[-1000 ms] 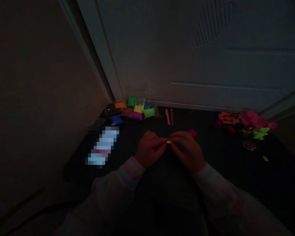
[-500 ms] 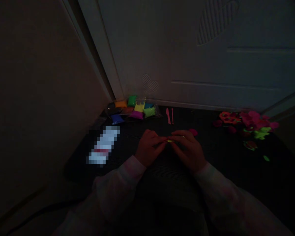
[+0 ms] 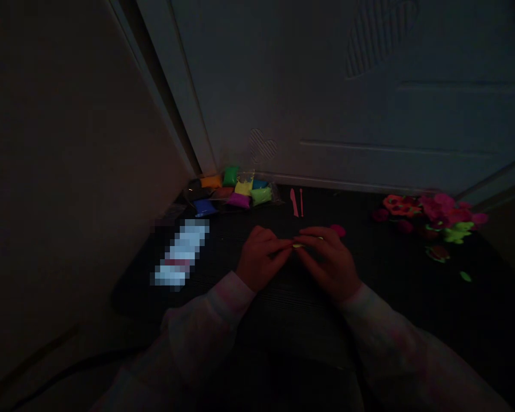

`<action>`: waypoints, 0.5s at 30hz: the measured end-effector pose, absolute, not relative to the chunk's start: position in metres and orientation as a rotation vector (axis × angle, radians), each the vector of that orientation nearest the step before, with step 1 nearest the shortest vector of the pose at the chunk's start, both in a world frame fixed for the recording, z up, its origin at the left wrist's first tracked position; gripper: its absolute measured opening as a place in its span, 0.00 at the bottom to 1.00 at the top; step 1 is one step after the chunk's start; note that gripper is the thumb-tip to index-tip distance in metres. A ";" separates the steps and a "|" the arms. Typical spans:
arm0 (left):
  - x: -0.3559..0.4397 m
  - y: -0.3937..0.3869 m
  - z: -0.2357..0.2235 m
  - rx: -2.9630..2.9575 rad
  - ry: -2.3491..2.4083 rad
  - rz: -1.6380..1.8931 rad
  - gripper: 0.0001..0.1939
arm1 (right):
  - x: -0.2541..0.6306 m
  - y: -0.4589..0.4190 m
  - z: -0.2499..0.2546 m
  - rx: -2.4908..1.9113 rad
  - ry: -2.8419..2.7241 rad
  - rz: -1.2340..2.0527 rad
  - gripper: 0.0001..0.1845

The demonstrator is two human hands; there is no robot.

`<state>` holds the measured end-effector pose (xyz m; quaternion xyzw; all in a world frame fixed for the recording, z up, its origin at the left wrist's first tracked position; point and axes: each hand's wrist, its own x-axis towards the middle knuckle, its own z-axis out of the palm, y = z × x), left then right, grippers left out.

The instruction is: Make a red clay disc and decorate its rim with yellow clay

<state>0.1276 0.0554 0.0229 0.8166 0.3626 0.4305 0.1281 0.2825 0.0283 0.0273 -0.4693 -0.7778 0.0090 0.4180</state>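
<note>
In the dim head view, a small piece of yellow modelling clay [image 3: 298, 246] sits between the fingertips of both hands, above the dark table. My left hand [image 3: 261, 257] is closed, its thumb and forefinger pinching the clay's left end. From the other side my right hand [image 3: 329, 262] pinches the same piece, and its fingers cover part of it. A flat magenta clay piece [image 3: 337, 230] lies just behind the right hand. A pink plastic knife [image 3: 294, 203] and a thin pink stick tool [image 3: 301, 202] lie beyond the hands.
Several bags of coloured clay [image 3: 239, 199] are heaped at the back left. A bright blurred-out rectangle [image 3: 182, 253] lies left of my hands. Shaped clay pieces [image 3: 442, 209] in pink, orange and green cluster at right, with a green leaf-like piece [image 3: 466, 276] nearby. A panelled door [image 3: 326, 114] stands behind the table.
The fingertips of my right hand have shifted slightly around the yellow clay. Both hands otherwise keep their place and their pinch.
</note>
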 end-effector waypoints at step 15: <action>0.127 0.057 0.019 2.353 1.127 1.207 0.07 | 0.283 0.028 0.026 -1.168 -1.955 -0.217 0.12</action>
